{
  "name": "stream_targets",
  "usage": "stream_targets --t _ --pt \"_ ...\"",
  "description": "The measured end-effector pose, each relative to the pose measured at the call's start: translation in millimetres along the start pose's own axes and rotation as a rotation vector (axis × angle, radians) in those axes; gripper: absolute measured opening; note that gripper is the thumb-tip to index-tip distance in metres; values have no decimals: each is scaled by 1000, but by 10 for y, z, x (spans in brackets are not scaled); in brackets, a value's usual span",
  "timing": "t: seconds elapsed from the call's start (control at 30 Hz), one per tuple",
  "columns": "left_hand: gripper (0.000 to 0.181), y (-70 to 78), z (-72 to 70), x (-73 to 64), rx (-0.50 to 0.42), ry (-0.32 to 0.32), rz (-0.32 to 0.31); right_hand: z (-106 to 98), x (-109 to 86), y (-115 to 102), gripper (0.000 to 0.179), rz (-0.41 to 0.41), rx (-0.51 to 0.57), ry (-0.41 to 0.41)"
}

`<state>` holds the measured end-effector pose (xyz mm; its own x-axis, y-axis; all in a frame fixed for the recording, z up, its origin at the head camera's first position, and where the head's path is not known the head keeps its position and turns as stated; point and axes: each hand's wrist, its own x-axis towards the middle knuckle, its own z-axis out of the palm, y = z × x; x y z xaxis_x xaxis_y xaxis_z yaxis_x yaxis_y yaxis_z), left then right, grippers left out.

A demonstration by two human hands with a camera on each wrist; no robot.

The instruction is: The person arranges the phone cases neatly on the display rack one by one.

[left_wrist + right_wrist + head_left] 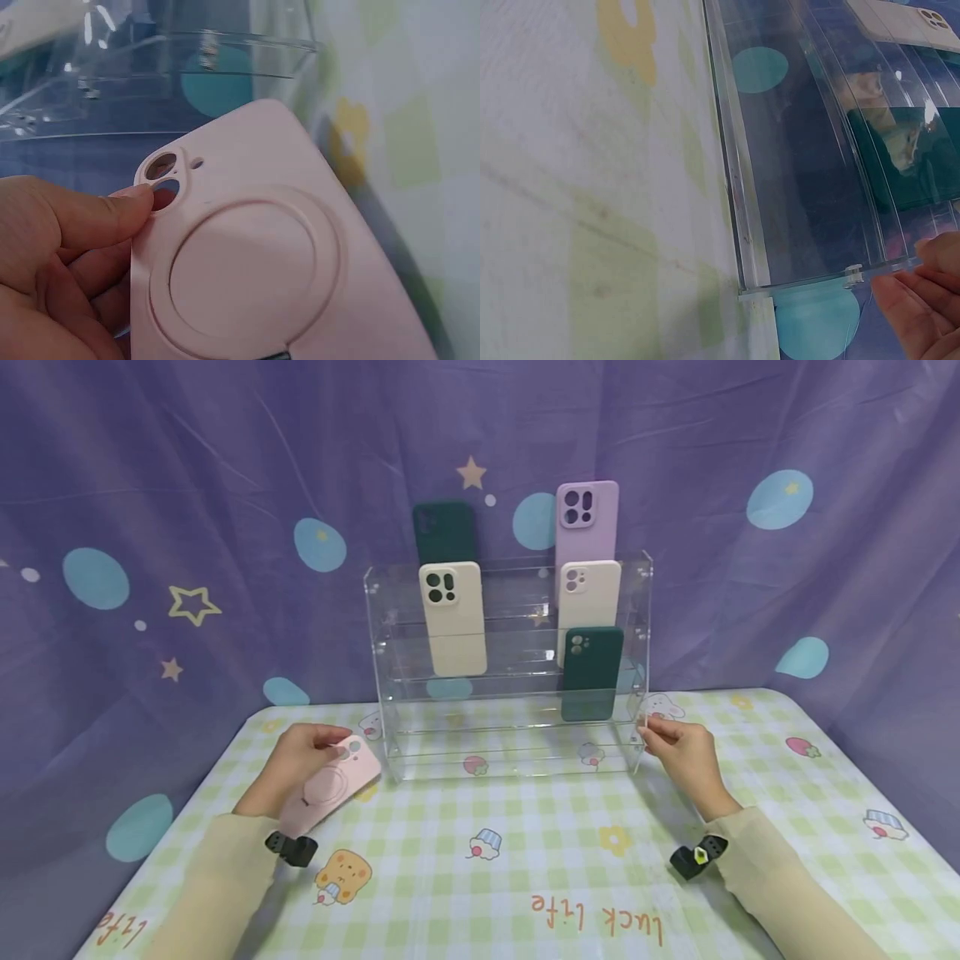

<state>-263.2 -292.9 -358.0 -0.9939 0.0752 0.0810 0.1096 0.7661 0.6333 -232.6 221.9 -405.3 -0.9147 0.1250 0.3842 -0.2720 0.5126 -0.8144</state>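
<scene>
My left hand point(294, 764) pinches a pink phone case point(360, 300) by its camera end. The thumb lies beside two round lens holes, and a raised ring marks the case's back. The case is tilted, left of a clear acrylic tiered display rack point(480, 697). At the rack's right side, my right hand point(688, 762) pinches the edge of the clear side panel between thumb and fingers. On the rack's tiers stand a cream case point(459, 643), a white case point(591, 597), a purple case point(600, 531) and two dark green cases, one lower right point(588, 685), one upper left point(446, 531).
The rack stands towards the back of a table with a green-and-white checked cloth point(525, 835) printed with small cartoons. Behind it hangs a purple curtain point(247, 460) with blue ovals and stars. Each wrist wears a small black camera, as on the left sleeve point(292, 849).
</scene>
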Motion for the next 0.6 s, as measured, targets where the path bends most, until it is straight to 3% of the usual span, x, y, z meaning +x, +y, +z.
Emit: stream_targets --t 0.2,0.4,0.5,0.6 --pt "30 170 -210 -75 -10 4 72 -9 2 13 27 -3 -3 7" --pt "35 446 -538 -187 -107 36 147 12 14 37 28 7 16 2" --pt "35 614 -658 -232 -218 108 183 11 12 30 29 17 18 -1" --pt "29 793 -699 -236 -460 188 247 -6 5 15 29 24 15 0"
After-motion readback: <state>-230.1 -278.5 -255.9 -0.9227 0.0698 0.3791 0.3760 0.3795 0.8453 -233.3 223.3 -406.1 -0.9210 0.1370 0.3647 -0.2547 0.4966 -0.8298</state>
